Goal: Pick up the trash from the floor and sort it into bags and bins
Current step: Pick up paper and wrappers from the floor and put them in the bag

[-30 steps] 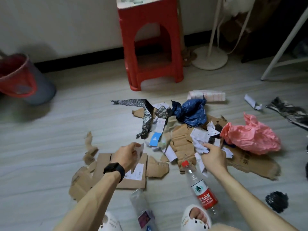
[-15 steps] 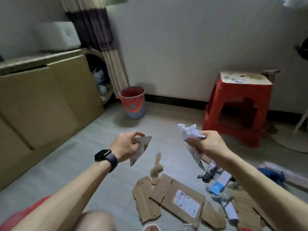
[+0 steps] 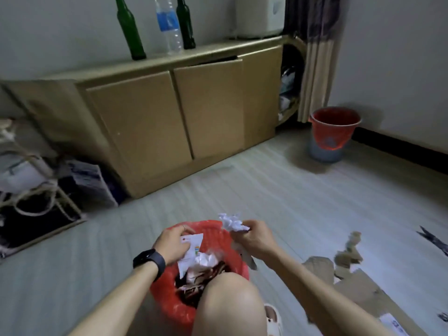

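Pale plank floor point(image 3: 278, 190), tan cabinet point(image 3: 155, 117) along the wall point(image 3: 72, 32). Left hand point(image 3: 173, 244) pinches a paper slip point(image 3: 194, 247) over the red bin point(image 3: 166, 303) by the knee point(image 3: 230, 297); right hand point(image 3: 255, 240) grips crumpled paper point(image 3: 231, 223) above its rim.

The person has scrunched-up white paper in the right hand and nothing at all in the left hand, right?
Not quite. The left hand is not empty: it holds a flat printed slip of paper over the red bin. The right hand does hold scrunched-up white paper. The head view shows this.
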`<state>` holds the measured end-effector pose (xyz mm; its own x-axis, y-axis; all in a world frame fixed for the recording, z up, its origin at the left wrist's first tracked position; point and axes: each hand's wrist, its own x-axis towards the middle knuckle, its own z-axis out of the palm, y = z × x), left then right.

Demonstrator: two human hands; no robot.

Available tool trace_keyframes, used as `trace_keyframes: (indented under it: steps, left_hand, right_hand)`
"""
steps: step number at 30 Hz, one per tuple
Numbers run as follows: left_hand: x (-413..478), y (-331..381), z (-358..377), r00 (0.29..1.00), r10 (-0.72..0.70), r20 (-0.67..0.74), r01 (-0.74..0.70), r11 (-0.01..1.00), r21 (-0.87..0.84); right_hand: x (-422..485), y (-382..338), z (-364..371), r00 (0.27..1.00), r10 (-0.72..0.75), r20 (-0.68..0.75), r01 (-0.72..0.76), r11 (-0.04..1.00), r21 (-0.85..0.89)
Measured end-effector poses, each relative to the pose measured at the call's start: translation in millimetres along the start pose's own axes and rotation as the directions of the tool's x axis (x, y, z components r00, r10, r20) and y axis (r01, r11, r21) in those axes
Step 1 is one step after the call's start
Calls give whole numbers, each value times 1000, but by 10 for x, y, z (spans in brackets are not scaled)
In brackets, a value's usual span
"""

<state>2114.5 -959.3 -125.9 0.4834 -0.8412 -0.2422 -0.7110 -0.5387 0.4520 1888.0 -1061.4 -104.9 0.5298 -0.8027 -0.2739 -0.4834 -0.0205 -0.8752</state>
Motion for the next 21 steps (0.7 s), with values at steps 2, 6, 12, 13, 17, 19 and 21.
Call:
trace_keyframes:
  steps: [2,6,12,13,17,19,21]
  left_hand:
    - [-10,-160,57,997,-64,31,66,995,-76]
    - [90,-152,70,996,-68,55,72,993,-89]
    - [288,739,-59,983,129,129,-134,991,27]
    - [295,971,-44,972,182,147,-186,983,11]
    - [123,2150,167,866,447,225,-458,889,-3]
    - [-100,2753,323,782,562,271,-584,812,1]
    - [-434,3399,581,670,671,317,-703,711,-18]
  right_hand:
    - [160,48,313,994,13,108,-10,1000,-21]
    - [224,-5,386,951,43,307,-22,997,-70]
    - [-29,-2,-601,994,-37,100,63,962,-265]
    - [-145,27,-830,997,-63,49,76,941,-330]
    - [-997,256,-1897,981,-50,-185,-40,889,-456]
    - [-1521,394,-2380,946,-36,-321,-126,874,-469]
    - [-2199,571,-2830,876,-2,-482,-233,873,-428]
